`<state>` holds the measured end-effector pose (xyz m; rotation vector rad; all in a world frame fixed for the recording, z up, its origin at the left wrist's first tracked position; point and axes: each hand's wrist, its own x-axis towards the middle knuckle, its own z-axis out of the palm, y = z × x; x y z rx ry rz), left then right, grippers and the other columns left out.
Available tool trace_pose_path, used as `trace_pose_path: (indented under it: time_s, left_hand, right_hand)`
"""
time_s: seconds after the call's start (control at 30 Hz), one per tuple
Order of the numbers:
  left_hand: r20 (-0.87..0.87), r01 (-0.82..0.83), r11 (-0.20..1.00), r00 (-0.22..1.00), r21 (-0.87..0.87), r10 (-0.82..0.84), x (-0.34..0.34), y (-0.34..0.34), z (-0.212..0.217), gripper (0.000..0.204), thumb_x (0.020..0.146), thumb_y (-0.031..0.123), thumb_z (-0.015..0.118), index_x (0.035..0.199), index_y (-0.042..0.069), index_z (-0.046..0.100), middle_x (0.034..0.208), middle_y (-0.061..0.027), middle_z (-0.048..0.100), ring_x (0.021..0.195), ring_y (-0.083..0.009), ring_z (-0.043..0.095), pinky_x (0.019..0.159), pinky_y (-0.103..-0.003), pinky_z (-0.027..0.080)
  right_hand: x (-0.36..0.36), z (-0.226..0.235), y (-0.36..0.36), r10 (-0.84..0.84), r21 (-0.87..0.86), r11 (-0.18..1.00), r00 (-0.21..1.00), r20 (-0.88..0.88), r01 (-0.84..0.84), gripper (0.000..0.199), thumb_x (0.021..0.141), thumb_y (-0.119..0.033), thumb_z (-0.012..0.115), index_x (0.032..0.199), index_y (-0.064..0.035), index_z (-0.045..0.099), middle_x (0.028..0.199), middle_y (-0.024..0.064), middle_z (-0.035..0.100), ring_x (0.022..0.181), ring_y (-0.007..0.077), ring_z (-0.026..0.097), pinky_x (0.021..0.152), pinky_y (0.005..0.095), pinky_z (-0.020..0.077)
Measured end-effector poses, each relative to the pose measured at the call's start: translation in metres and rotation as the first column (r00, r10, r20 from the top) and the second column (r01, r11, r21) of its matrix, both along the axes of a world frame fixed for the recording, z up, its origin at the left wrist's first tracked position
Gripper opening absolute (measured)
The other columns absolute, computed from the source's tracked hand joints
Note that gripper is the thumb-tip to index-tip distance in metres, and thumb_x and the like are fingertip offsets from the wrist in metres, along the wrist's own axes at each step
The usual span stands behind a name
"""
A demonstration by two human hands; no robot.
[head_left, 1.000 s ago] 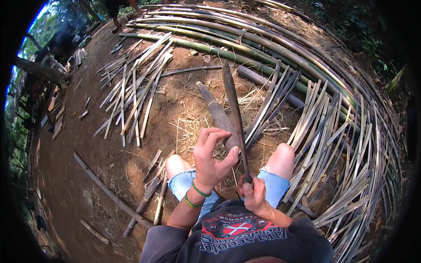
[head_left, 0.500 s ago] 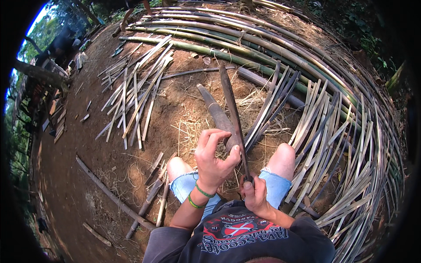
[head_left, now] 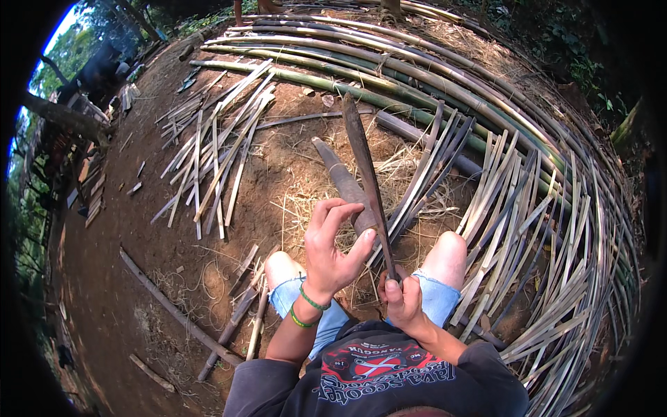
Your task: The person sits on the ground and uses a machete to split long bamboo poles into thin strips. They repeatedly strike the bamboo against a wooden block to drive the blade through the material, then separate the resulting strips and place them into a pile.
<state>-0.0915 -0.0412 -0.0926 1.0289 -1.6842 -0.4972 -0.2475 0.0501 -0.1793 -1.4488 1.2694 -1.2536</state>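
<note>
My right hand (head_left: 405, 300) is closed round the handle of a long, dark-bladed machete (head_left: 367, 165). Its blade points up and away from me, tip at the far end. Beside the blade, my left hand (head_left: 332, 240) has its thumb and fingers spread apart; the thumb tip comes close to the blade, and whether it touches I cannot tell. A tapered grey-brown wooden piece (head_left: 339, 170), with a thin band round it, lies left of the blade, its near end partly behind my left fingers. My knees are on either side of my hands.
Split bamboo strips (head_left: 222, 153) lie fanned out at the far left, more strips (head_left: 528, 229) at the right. Long bamboo poles (head_left: 389, 66) stretch across the back. A curved stick (head_left: 177, 313) rests at the near left. Shavings (head_left: 306, 198) litter the ground. Someone's legs (head_left: 267, 5) show at the far edge.
The machete's tip has swung slightly left and farther away. My left hand has shifted a little left, and the person at the back has moved right.
</note>
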Motion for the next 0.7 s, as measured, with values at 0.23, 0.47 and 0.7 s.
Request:
trace_pose_path:
  time_s: [0.23,0.47,0.7]
  left_hand:
    - [0.047,-0.018,1.0,0.999,-0.015,0.019,-0.001,-0.002,0.001,0.036,0.084,0.026,0.066,0.107,-0.002,0.065,0.101,-0.0154,0.059,0.09,-0.0263,0.059,0.081,-0.036,0.048]
    - [0.197,0.006,0.799,0.97,-0.601,0.141,0.018,-0.027,0.106,0.052,0.087,0.027,0.054,0.128,-0.004,0.058,0.126,-0.0222,0.054,0.12,-0.0389,0.05,0.104,-0.05,0.037]
    - [0.381,0.287,0.418,0.91,-0.862,0.161,-0.052,-0.037,0.206,0.045,0.079,0.027,0.059,0.122,0.014,0.065,0.128,-0.0053,0.058,0.137,-0.0238,0.043,0.119,-0.053,0.023]
  right_hand:
    - [0.001,0.007,-0.003,-0.012,0.014,1.0,1.0,-0.01,0.012,0.057,0.097,-0.054,0.046,0.081,0.0004,0.054,0.055,0.0025,0.049,0.05,0.0112,0.048,0.047,0.0278,0.0362]
    - [0.003,0.009,-0.009,-0.026,-0.085,0.996,1.0,-0.011,0.025,0.052,0.099,-0.048,0.045,0.08,0.0004,0.053,0.057,0.0024,0.05,0.05,0.01,0.047,0.046,0.0275,0.0364]
    - [-0.002,0.013,-0.017,-0.01,-0.115,0.993,1.0,-0.03,0.007,0.037,0.099,-0.03,0.054,0.093,0.006,0.059,0.055,0.012,0.052,0.046,0.023,0.054,0.048,0.0369,0.0416]
